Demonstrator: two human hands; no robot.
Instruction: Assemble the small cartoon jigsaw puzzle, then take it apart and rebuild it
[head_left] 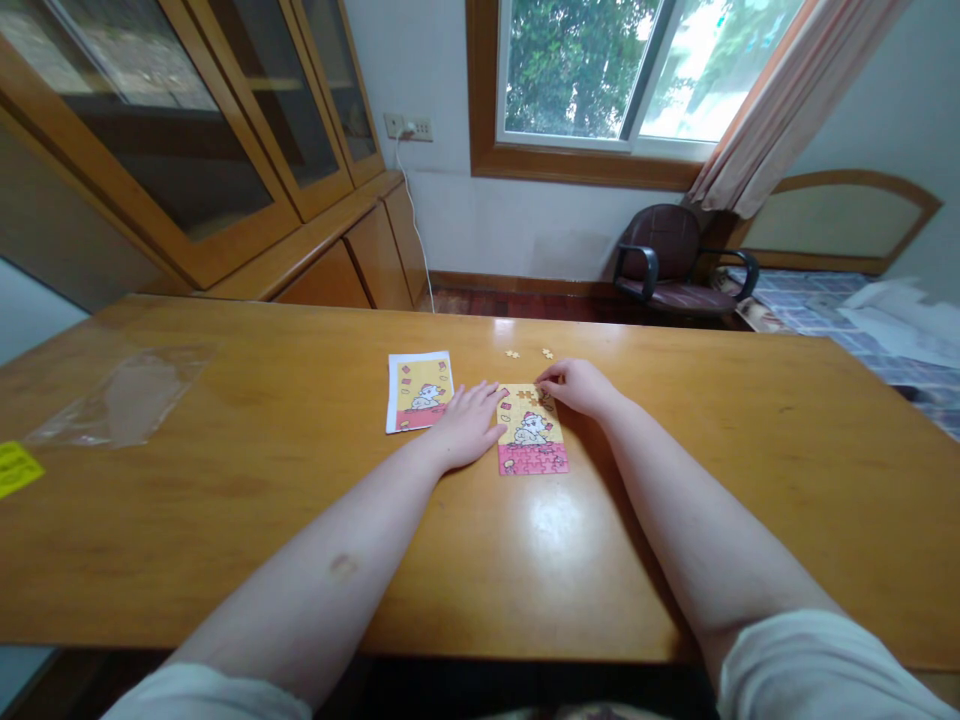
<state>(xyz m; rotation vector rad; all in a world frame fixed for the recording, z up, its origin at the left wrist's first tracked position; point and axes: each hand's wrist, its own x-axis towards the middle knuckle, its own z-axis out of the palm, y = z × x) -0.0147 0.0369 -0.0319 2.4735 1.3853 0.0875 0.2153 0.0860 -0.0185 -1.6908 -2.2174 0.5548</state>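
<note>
well, a puzzle (532, 432) with gaps near its top

the left hand (469, 425) has a wide grip, fingers spread, touching the puzzle's left edge. the right hand (577, 385) looks narrow, bent at the upper right corner; whether it is closed on a piece i cannot tell. between them the puzzle lies flat on the worktop (465, 580), pink below, a white animal midway, yellow above. loose pieces (512, 354) lie beyond, near the far edge; wood stretches broadly rightward.
</note>
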